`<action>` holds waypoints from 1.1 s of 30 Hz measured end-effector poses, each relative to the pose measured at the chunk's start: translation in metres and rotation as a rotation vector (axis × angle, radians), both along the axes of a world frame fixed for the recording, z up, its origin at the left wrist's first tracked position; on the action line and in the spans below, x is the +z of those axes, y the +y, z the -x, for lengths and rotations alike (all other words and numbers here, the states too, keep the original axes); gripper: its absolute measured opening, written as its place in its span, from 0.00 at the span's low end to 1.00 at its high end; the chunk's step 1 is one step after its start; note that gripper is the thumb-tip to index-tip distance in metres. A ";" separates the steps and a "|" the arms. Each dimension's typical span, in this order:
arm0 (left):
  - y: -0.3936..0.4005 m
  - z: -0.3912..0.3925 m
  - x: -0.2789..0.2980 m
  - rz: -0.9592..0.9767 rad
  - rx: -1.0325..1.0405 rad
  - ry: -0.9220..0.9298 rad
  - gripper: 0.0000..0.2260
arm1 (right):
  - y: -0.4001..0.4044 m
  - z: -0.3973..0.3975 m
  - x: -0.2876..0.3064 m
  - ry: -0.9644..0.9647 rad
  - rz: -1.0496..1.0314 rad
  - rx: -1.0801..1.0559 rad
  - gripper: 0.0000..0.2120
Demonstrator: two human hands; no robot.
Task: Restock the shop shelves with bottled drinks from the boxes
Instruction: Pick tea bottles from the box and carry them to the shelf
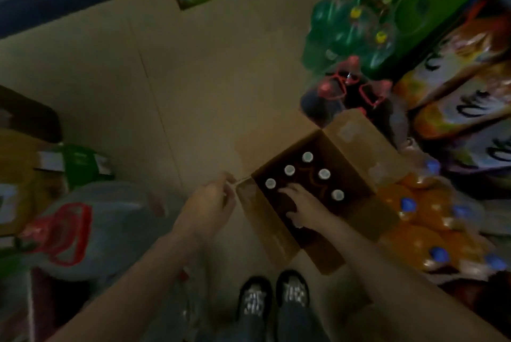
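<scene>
1. a pair of dark shoes with pale laces (273, 296) stands on the beige tiled floor (193, 79).
2. the left hand (210, 203) pinches the corner of a flap of the open brown cardboard box (356, 145).
3. the right hand (301, 204) reaches into the box, fingers curled; whether it grips anything, i cannot tell.
4. five dark bottles with white caps (289, 170) stand upright inside.
5. beyond, shrink-wrapped green bottles with yellow caps (345, 34) sit on the floor.

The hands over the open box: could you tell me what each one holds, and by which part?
The left hand pinches the box by its left flap's corner. The right hand reaches among the bottles; its grip cannot be told.
</scene>
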State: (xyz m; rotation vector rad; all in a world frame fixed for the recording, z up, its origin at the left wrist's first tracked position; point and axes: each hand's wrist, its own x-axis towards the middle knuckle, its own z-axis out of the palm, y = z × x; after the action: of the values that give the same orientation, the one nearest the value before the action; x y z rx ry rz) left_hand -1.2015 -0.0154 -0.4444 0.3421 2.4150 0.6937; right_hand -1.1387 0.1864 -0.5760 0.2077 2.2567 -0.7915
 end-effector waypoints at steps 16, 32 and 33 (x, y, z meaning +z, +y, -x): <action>0.009 0.012 -0.026 -0.189 -0.130 0.025 0.29 | 0.025 0.026 0.092 0.312 0.092 0.148 0.05; -0.002 0.030 -0.007 -0.398 0.249 -0.226 0.38 | 0.045 0.026 0.025 -0.122 -0.169 -0.263 0.13; -0.002 0.028 -0.010 -0.398 0.259 -0.214 0.38 | 0.041 0.014 0.001 -0.276 -0.265 -0.104 0.17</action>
State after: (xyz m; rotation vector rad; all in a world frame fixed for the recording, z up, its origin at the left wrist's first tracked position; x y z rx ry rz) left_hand -1.2291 -0.0179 -0.4541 0.1030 2.1282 1.2661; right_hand -1.1532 0.2269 -0.5754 0.5304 2.0920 -0.4793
